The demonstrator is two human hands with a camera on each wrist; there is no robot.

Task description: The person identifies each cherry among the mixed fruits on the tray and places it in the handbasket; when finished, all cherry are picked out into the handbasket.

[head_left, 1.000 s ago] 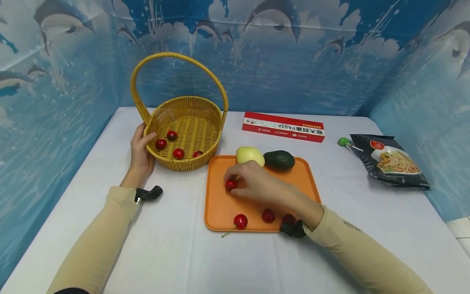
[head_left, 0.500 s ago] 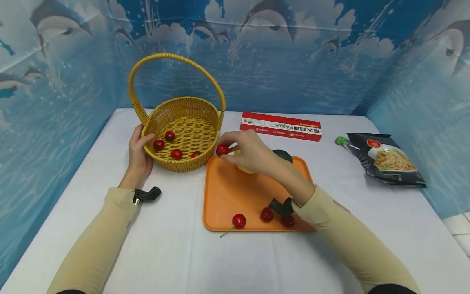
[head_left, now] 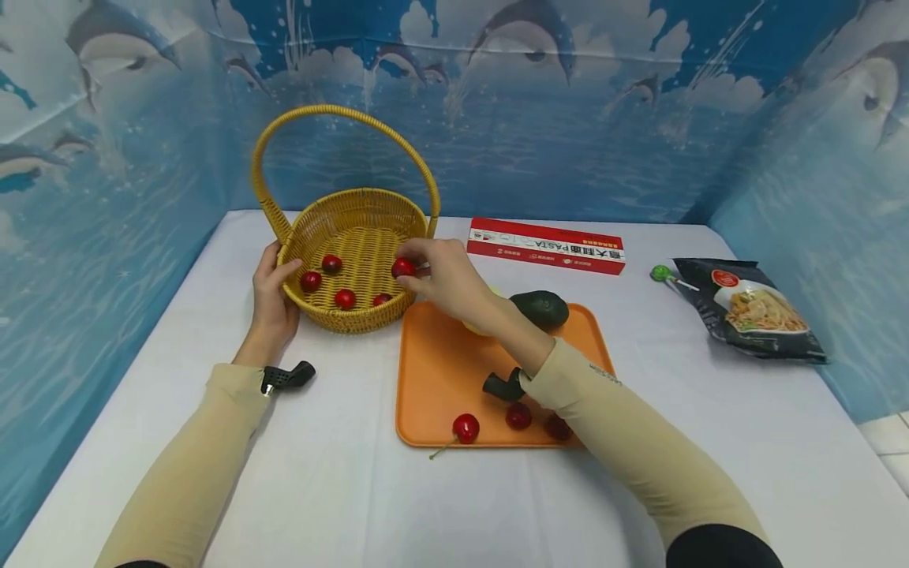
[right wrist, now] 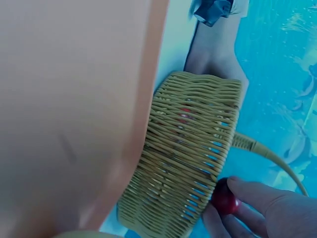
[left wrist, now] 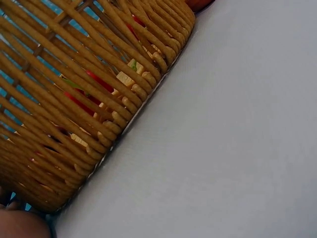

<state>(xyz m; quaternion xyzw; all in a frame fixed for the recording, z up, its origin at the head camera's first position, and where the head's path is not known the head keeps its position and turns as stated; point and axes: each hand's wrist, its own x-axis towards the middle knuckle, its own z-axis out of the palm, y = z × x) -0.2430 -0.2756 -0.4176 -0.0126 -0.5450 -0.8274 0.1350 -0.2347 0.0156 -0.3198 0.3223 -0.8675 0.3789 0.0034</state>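
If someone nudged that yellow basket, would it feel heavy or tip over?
The basket is probably light for its size, as it is woven with gaps, seen in the wrist views. Tipping seems unlikely under a gentle push, since the left hand grips its side. The round cherries lying inside, though, would likely roll.

The head view looks forward and down; both wrist views share the basket (right wrist: 190, 134) up close.

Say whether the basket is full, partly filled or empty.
Partly filled: the head view shows four cherries inside the basket, with much of its floor bare.
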